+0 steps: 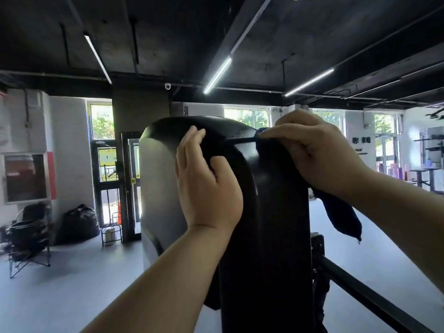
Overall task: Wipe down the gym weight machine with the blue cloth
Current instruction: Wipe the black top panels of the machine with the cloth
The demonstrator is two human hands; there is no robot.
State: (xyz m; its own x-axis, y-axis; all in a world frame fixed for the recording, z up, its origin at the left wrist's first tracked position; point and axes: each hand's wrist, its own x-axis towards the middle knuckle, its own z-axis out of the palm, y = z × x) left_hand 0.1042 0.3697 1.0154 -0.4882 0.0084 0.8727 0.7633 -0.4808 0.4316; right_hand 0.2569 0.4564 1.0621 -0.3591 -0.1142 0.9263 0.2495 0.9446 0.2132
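Gym windows (pixel 245 117) behind, crumpled blue cloth (pixel 341 212) hangs off glossy black machine (pixel 264 212).

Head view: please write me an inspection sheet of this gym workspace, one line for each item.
surface: weight machine, glossy black cover.
job's things: blue cloth, on the cover's top, one end hanging.
clutter: black bags and folding chair by the left wall.
hands: left hand rests on the cover; right hand holds the cloth against it.
cables: nothing seen.
surroundings: grey floor, windows, ceiling strip lights.
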